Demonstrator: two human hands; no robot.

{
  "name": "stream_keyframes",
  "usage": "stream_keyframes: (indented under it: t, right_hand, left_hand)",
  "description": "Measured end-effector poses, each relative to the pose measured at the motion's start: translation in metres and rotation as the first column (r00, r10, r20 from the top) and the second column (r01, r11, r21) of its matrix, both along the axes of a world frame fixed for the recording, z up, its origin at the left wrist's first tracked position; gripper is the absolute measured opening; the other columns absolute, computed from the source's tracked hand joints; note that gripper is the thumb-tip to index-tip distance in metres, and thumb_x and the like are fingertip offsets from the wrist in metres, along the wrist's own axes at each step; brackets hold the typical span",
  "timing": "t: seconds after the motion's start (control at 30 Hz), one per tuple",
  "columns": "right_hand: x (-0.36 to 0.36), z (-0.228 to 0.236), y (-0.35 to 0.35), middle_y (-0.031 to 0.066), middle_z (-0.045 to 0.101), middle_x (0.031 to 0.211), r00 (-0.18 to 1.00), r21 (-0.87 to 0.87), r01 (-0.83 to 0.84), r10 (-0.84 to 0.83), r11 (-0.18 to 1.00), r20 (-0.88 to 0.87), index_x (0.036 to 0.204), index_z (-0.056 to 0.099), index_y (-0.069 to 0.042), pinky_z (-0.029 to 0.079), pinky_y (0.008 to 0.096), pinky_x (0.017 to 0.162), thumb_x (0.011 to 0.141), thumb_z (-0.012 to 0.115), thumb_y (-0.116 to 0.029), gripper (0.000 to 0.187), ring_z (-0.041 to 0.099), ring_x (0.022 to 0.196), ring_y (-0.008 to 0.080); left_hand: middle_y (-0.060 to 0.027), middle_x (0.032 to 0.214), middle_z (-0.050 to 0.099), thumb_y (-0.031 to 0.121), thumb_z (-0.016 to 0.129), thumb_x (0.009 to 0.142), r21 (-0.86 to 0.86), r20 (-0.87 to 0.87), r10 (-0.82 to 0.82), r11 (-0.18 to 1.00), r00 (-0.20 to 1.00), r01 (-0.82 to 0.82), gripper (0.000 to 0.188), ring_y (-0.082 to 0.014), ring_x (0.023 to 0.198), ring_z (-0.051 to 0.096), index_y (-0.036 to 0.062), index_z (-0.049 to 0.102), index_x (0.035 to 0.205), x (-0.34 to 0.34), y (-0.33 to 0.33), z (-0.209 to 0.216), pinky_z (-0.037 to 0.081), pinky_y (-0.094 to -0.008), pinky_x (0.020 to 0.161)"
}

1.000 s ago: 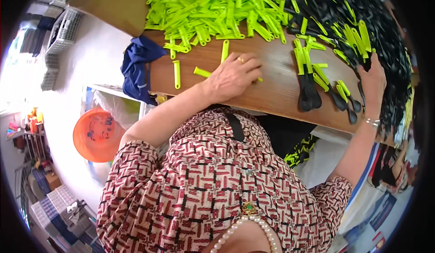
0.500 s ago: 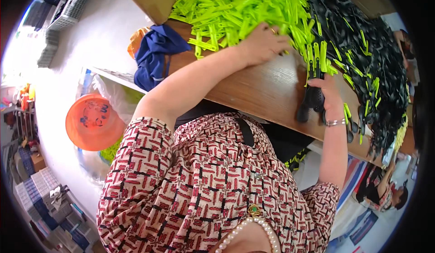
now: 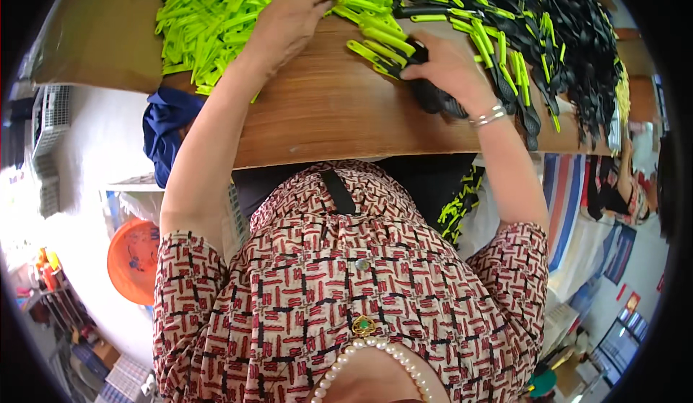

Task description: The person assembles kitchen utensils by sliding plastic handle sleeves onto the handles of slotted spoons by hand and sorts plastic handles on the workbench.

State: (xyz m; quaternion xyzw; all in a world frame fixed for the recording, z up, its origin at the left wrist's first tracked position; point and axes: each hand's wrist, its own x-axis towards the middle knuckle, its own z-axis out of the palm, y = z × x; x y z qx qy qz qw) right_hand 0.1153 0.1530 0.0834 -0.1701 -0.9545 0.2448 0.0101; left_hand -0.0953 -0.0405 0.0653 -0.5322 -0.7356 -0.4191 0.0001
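Observation:
My right hand [image 3: 449, 69] is closed around a bundle of black handles [image 3: 437, 100], with several neon green strips [image 3: 386, 46] sticking out toward the left. The bundle lies tilted just over the wooden table [image 3: 317, 114]. To its left, my left hand [image 3: 292, 28] reaches the near edge of a big heap of loose neon green strips [image 3: 216, 24]. Its fingers are bent and pressed together at the green pieces; what they pinch, if anything, is too small to make out.
A large heap of black handles [image 3: 570, 42], some with green strips, covers the table's right side. Cardboard [image 3: 108, 28] borders the green heap. Dark blue cloth [image 3: 170, 125] hangs at the left table edge. Below stands an orange tub [image 3: 133, 259]. Another person [image 3: 621, 186] sits far right.
The view has turned and shifted. The bundle in my right hand, upright before, now tilts left with its green ends toward my left hand. My left hand's spread fingers have drawn together.

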Motion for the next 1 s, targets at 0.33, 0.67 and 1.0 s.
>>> stream_keyframes:
  t: [0.33,0.67,1.0]
  right_hand:
    - [0.022,-0.008,0.001,0.0050,0.063,0.099,0.885,0.669,0.156,0.199,0.726,-0.422,0.101,0.069,-0.009,0.049,0.0422,0.083,0.084,0.074,-0.018,0.019,0.060,0.094,0.0276]
    - [0.054,-0.046,-0.097,0.0067,0.065,0.119,0.829,0.679,-0.005,0.382,0.734,-0.407,0.098,0.072,-0.003,0.048,0.0461,0.089,0.087,0.068,-0.010,0.014,0.060,0.106,0.0265]
    - [0.068,-0.053,-0.106,0.0032,0.065,0.105,0.852,0.393,-0.017,0.219,0.920,-0.475,0.098,0.070,-0.006,0.043,0.0409,0.084,0.079,0.078,-0.015,0.023,0.060,0.097,0.0233]
  left_hand:
    - [-0.0163,0.093,0.068,0.012,0.065,0.095,-0.010,-0.045,0.062,0.998,0.997,-0.063,0.020,-0.0356,0.087,0.063,0.0073,0.074,0.113,0.035,-0.052,-0.013,0.051,-0.0429,0.080]
    - [-0.0108,0.096,0.065,0.003,0.069,0.087,-0.149,-0.212,0.114,0.978,0.971,-0.147,0.027,-0.0315,0.095,0.061,0.0103,0.076,0.112,0.075,-0.099,-0.029,0.049,-0.0408,0.087]
    - [-0.0104,0.104,0.066,0.005,0.072,0.089,-0.084,0.084,-0.006,0.996,0.996,0.013,0.022,-0.0274,0.096,0.064,0.0060,0.075,0.111,0.102,-0.090,-0.016,0.051,-0.0360,0.084]
